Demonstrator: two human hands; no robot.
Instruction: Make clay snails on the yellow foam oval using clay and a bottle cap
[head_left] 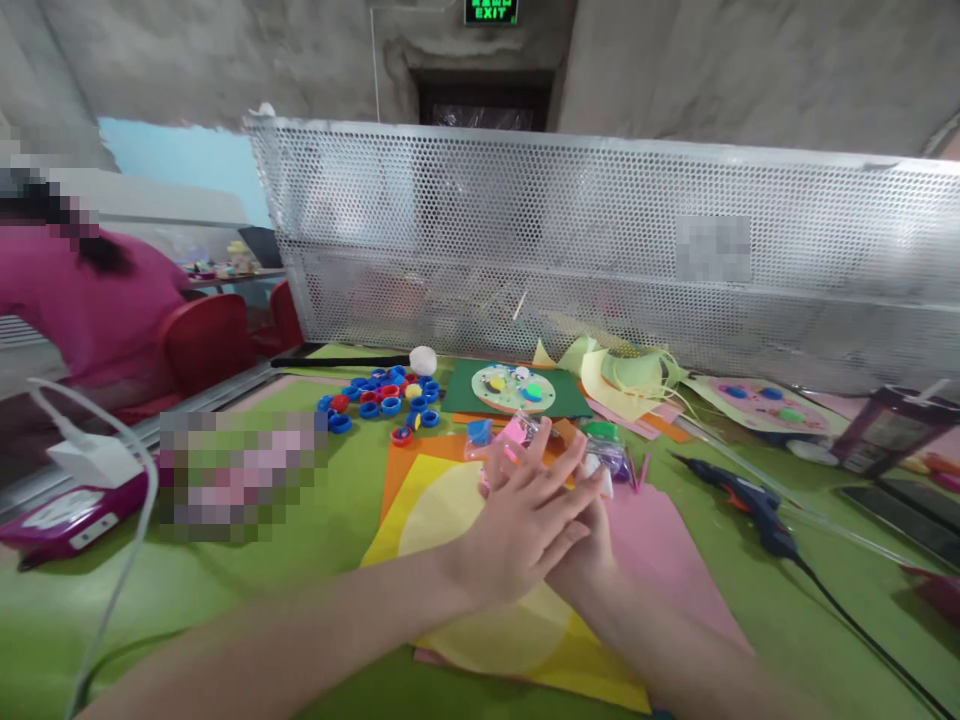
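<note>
My left hand (525, 515) lies across my right hand (589, 555) over the middle of the table, its fingers stretched out and spread. My right hand is mostly hidden beneath it, so its fingers cannot be made out. Both hover above a yellow paper sheet (442, 510) with a pale circle on it and a pink paper sheet (660, 545). Just beyond the fingertips lie small clear bags of colourful bits (517, 435).
Blue and red bottle caps (379, 395) cluster at the back left by a white ball (423, 360). A decorated round disc (514, 388) lies on dark green felt. A glue gun (746, 500) with its cord lies right. A perforated metal screen (600, 240) stands behind. A person in pink sits far left.
</note>
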